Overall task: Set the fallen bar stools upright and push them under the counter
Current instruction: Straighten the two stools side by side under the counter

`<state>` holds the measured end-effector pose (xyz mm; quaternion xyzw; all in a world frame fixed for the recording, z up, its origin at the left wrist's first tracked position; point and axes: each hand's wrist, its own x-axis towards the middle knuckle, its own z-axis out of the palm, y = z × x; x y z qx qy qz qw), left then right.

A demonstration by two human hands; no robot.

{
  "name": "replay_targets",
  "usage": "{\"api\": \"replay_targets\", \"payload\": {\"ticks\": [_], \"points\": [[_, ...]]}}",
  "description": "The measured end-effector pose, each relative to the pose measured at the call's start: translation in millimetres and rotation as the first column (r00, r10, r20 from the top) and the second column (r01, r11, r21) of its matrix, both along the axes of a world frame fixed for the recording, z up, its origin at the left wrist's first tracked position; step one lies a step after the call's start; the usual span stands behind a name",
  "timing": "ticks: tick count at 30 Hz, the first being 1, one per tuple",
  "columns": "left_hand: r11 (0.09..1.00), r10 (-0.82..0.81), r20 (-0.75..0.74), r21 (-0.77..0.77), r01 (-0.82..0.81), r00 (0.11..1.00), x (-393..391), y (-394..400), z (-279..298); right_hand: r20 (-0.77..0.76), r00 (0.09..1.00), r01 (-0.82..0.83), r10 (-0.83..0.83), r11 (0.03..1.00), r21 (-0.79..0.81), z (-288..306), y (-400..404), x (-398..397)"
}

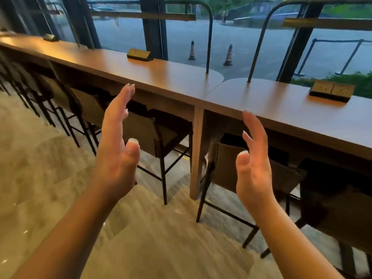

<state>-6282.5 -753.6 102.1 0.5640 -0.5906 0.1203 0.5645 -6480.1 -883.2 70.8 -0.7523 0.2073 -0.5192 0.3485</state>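
Note:
A long wooden counter [171,77] runs along the window from the far left to the right edge. Several bar stools with brown seats and thin black legs stand upright beneath it. One stool [157,135] is just beyond my left hand, another stool [223,166] stands beside the counter's wooden leg [196,154], and a third stool [342,214] is at the right edge. My left hand [116,150] and my right hand [254,164] are both raised in front of the counter, palms facing each other, fingers straight and apart, holding nothing. No fallen stool shows in this view.
Brass socket boxes [138,54] [331,90] sit on the countertop. Curved black metal posts [209,37] rise from it near the window. The floor [50,178] is pale stone, with more stools [50,97] lined up towards the far left. Traffic cones [228,55] stand outside the glass.

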Motion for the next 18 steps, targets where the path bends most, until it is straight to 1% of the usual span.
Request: {"api": "replay_targets", "payload": {"ticks": [5, 8, 12, 18], "points": [[0.998, 0.057, 0.005, 0.009, -0.057, 0.998, 35.1, 24.7, 2.3, -0.004, 0.998, -0.059, 0.059, 0.998, -0.007, 2.6, 18.9, 41.2], [0.996, 0.085, -0.007, 0.017, -0.085, 0.996, 53.9, 27.2, -2.5, -0.007, 0.998, -0.065, 0.065, 0.998, -0.004, 2.5, 18.0, 61.4], [0.996, 0.077, -0.01, 0.034, -0.077, 0.997, 76.9, 16.2, -10.4, -0.025, 0.997, -0.072, 0.072, 0.997, -0.015, -1.3, 6.8, 86.4], [0.996, 0.076, 0.009, 0.038, -0.077, 0.997, 118.2, -18.7, -11.8, 0.019, 0.994, -0.104, 0.105, 0.994, -0.025, -5.8, -25.9, 135.4]]}}
